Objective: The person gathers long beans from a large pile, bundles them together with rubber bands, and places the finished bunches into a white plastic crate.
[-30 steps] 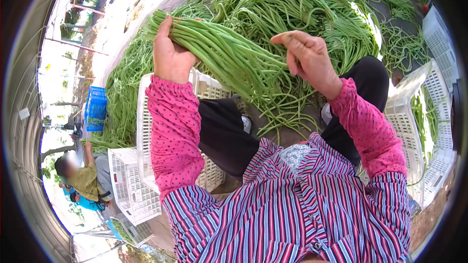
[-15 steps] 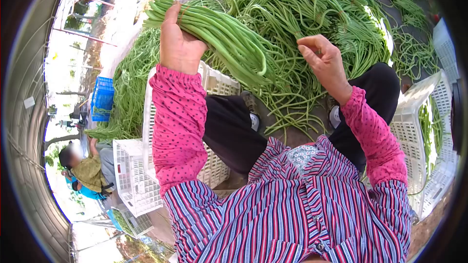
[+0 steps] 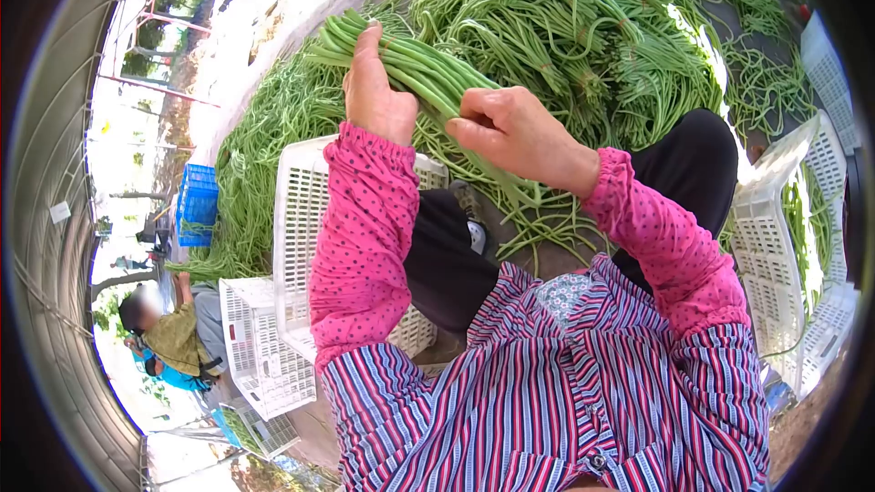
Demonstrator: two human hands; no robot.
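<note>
A bunch of long beans (image 3: pixel 424 70) is held up in front of me, tied with a thin reddish band near its left end. My left hand (image 3: pixel 378 96) is closed around that end, thumb lying over the beans. Farther along the same bunch, my right hand (image 3: pixel 524 137) has its fingers curled round the stalks, and their loose ends hang below it. Beneath and beyond both hands lies a large heap of long beans (image 3: pixel 510 23), some of it in banded bunches.
White plastic crates stand at my left (image 3: pixel 305 191) and right (image 3: pixel 766 237), the right one holding beans. A blue crate (image 3: pixel 197 205) is farther left, near another person (image 3: pixel 178 337) seated by the heap. Loose beans lie between my feet.
My right hand has moved left and closed on the bunch; before, it was apart from it. My left hand with the bunch has shifted right and slightly down.
</note>
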